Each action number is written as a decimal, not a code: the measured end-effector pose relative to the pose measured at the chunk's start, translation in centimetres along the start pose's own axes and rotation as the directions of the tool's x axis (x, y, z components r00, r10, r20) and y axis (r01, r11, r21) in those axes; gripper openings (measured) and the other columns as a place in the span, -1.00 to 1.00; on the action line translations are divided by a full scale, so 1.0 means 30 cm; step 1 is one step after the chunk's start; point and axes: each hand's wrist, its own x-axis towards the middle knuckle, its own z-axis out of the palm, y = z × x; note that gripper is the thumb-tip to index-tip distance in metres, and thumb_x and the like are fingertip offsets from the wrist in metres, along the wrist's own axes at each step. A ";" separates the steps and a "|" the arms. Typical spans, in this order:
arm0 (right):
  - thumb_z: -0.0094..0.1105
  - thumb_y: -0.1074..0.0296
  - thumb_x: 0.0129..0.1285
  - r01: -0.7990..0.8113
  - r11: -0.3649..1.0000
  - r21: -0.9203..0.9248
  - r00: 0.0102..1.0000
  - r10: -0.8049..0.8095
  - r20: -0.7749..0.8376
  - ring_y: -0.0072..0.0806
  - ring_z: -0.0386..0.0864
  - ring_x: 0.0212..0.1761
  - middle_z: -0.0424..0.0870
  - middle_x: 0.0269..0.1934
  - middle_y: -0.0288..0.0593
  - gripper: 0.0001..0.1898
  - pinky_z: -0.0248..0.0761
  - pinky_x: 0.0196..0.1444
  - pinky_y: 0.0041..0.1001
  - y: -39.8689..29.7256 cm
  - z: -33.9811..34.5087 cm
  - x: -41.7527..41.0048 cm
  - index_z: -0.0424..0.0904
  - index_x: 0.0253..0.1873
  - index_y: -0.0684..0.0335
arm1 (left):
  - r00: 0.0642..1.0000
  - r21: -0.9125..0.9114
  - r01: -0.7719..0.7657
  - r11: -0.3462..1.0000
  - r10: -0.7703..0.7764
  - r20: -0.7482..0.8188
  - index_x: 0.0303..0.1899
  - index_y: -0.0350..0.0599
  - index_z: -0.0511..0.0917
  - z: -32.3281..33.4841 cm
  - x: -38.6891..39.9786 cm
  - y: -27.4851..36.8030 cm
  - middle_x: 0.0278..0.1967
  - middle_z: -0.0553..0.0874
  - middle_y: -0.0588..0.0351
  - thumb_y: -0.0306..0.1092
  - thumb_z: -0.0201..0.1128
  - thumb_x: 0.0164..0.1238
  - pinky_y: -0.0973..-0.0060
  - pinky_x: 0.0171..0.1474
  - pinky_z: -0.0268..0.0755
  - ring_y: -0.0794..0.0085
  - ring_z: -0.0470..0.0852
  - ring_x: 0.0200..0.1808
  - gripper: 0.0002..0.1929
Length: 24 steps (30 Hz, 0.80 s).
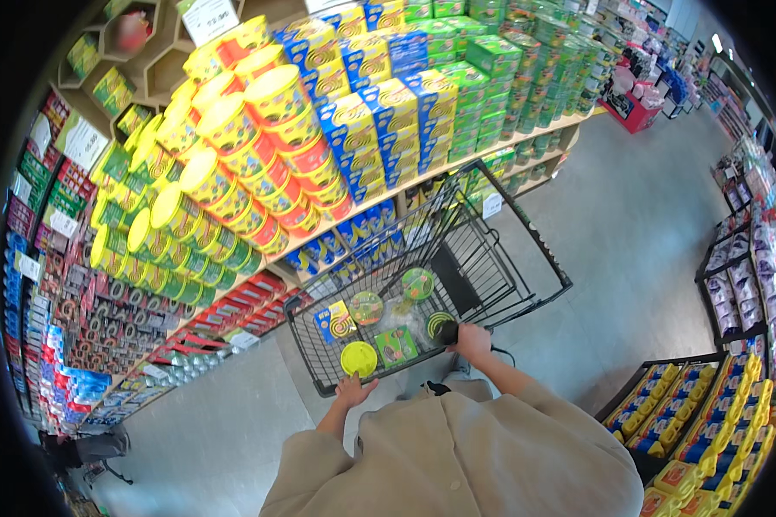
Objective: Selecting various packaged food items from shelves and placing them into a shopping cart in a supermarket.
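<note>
A black wire shopping cart (pixel 362 284) stands before me, with several goods in its basket. My left hand (pixel 355 391) is at its near rim, fingertips over the edge of a round tub with a yellow lid (pixel 359 359), thumb apart. My right hand (pixel 475 342) is closed around a dark rounded object (pixel 447 332), whose kind I cannot tell. That object partly covers a round tub with a green spiral on its lid (pixel 436 322). Also in the basket are a green box (pixel 396 346), a blue and yellow box with a spiral picture (pixel 335 321), and two green round tubs (pixel 366 308).
Beyond the cart, a wooden display shelf (pixel 375 200) carries stacked yellow tubs (pixel 233 129), blue and yellow boxes (pixel 388 123) and green boxes. Yellow bottles (pixel 718 413) fill a rack at lower right. A person (pixel 97 446) is at far left. Grey floor (pixel 595 258) extends rightward.
</note>
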 end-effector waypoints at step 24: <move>0.57 -0.06 -0.23 0.077 0.996 -0.033 0.997 -0.077 0.014 -0.16 0.70 -0.18 0.66 -0.19 -0.09 -0.20 0.59 -0.19 -0.27 0.400 -0.217 0.352 0.43 0.09 0.27 | 0.994 -0.029 0.081 0.996 -0.078 0.071 0.45 -0.05 0.11 -0.035 0.150 0.551 0.42 0.12 -0.20 0.55 -0.08 0.17 -0.02 0.40 -0.10 -0.09 0.02 0.46 0.00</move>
